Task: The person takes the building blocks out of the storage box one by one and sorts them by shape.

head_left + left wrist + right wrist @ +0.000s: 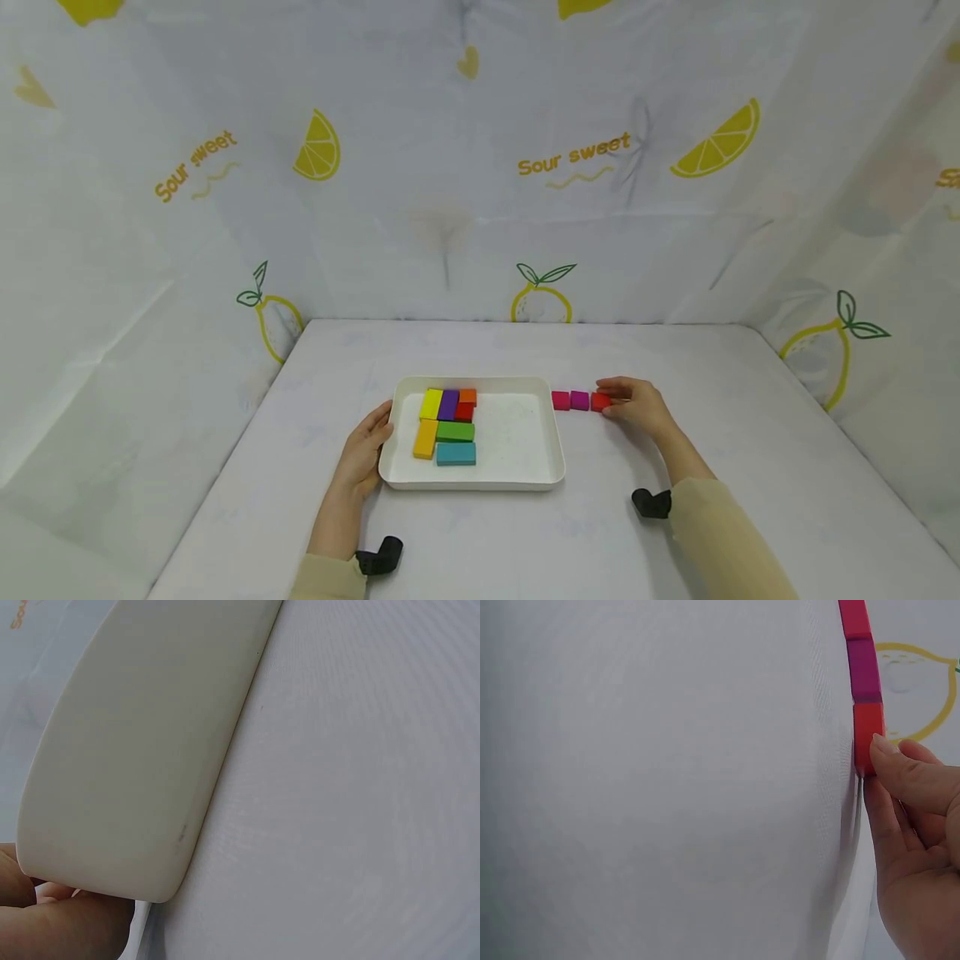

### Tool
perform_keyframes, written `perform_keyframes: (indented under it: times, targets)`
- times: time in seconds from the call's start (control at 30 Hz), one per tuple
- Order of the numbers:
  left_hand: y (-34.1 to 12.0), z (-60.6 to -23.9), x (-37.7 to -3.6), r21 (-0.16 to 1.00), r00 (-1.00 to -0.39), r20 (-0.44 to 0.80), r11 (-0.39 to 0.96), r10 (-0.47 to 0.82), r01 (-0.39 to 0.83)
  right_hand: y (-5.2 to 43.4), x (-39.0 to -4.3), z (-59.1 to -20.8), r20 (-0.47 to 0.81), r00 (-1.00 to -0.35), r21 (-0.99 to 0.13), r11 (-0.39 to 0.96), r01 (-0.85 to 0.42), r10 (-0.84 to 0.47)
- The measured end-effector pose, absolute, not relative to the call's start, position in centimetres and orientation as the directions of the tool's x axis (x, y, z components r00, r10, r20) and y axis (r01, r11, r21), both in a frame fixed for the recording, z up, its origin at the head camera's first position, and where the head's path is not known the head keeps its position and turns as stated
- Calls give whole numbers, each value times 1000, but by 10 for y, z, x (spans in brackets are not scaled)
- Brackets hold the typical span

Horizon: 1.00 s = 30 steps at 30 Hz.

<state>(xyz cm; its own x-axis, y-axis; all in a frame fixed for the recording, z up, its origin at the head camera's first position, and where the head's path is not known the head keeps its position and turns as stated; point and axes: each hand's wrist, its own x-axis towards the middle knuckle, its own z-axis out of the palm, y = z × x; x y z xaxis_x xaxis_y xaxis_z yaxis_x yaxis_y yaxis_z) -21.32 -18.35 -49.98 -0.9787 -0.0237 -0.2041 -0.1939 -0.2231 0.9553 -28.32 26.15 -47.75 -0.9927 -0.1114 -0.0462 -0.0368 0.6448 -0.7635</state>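
A white tray (517, 433) lies on the table, its left part filled with yellow, purple, orange, red, green and blue blocks. My left hand (367, 446) grips the left side of this tray, with the thumb at the rim; the left wrist view shows the fingers (67, 926) by one corner of its wall. To the right of the tray, my right hand (637, 406) pinches a red block (867, 731) between thumb and finger. That block ends a short row with a purple block (865, 671) and a pinkish-red block (855, 619).
The white-covered table (517, 542) spreads in front of the tray and to both sides. A white curtain (450, 167) printed with lemons stands along the back and sides. Each wrist carries a black camera mount (651, 503) close above the table.
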Motion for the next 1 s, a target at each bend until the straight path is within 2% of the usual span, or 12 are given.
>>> perform_keyframes:
  times: [0.8,1.0]
  targets:
    - [-183,-498,-211,956,-980,-201,-223,-15,-192,258,-281,-476,-32,-995,-759,650,-37,-93]
    - [-183,-498,-210,955,-980,-197,-229,-10,-190,251,-281,-465,71,-996,-785,613,-93,-60]
